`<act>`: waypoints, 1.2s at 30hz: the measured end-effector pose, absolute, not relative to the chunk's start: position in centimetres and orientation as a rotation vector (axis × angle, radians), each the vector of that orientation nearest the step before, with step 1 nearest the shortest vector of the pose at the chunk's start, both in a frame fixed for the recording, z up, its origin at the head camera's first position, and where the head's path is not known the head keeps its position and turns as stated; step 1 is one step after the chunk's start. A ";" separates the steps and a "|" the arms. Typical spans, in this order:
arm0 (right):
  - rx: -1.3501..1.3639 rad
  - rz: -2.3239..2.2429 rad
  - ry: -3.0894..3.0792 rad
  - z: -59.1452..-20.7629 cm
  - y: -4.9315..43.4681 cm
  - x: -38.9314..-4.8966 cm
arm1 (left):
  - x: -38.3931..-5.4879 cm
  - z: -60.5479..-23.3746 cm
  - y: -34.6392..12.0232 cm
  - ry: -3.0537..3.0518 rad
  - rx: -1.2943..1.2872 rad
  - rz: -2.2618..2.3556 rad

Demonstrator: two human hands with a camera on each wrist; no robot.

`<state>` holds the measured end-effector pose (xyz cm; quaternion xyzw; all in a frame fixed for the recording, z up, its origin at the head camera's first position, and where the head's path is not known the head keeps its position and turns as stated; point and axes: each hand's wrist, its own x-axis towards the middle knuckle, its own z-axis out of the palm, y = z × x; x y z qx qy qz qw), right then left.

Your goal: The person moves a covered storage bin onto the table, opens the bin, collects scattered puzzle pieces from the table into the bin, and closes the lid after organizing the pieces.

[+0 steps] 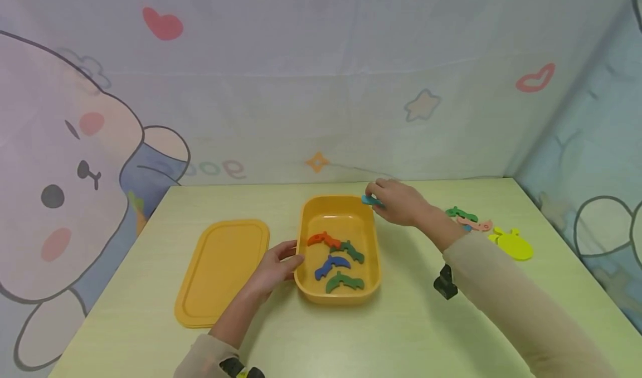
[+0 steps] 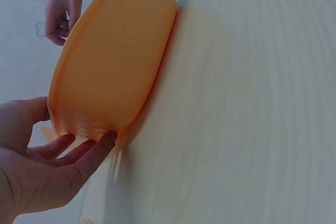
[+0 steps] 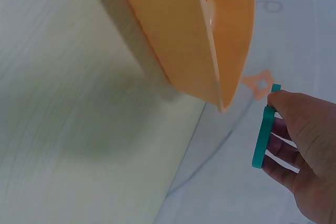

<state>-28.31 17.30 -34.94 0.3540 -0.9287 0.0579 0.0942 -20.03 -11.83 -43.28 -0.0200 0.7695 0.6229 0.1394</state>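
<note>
A yellow plastic bin (image 1: pixel 337 299) stands at the middle of the table. My left hand (image 1: pixel 275 267) is at its left side. In the left wrist view, the left thumb touches the rim and the spread fingers (image 2: pixel 94 156) rest against the outer wall. My right hand (image 1: pixel 398 202) is raised by the bin's far right corner. Between thumb and fingers it pinches a flat teal piece (image 3: pixel 263 135). Inside the bin lie an orange-red piece (image 1: pixel 323 238), a blue piece (image 1: pixel 331 265) and two green pieces, one nearer (image 1: pixel 345 281), all curved and flat.
Left of the bin lies a flat yellow lid (image 1: pixel 220 272). On the right, beyond the right forearm, are a green curved piece (image 1: pixel 461 214), a pink piece (image 1: pixel 475 224) and a yellow-green animal-shaped board (image 1: pixel 514 245). A printed cloth (image 1: pixel 326 88) hangs along the table's back edge.
</note>
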 end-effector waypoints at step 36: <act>1.099 0.171 -2.839 -36.8 11.3 -28.3 | -20.1 -43.4 -11.9 2.222 -0.072 1.796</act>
